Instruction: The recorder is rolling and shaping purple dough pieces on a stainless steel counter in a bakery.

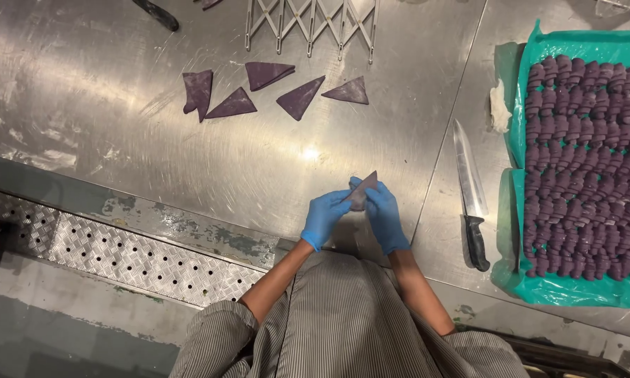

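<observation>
Both my hands wear blue gloves and meet over the steel table's near edge. My left hand [324, 217] and my right hand [385, 215] together pinch one purple dough triangle [362, 190], its tip pointing up and to the right. Farther back on the table lie several flat purple dough triangles [299, 96], apart from my hands.
A knife [469, 190] with a black handle lies to the right of my hands. Beyond it a tray lined with teal plastic [519, 105] holds rows of rolled purple dough pieces [586, 168]. A metal expanding cutter [311, 24] rests at the back. A perforated metal step [119, 252] runs below the table [105, 119].
</observation>
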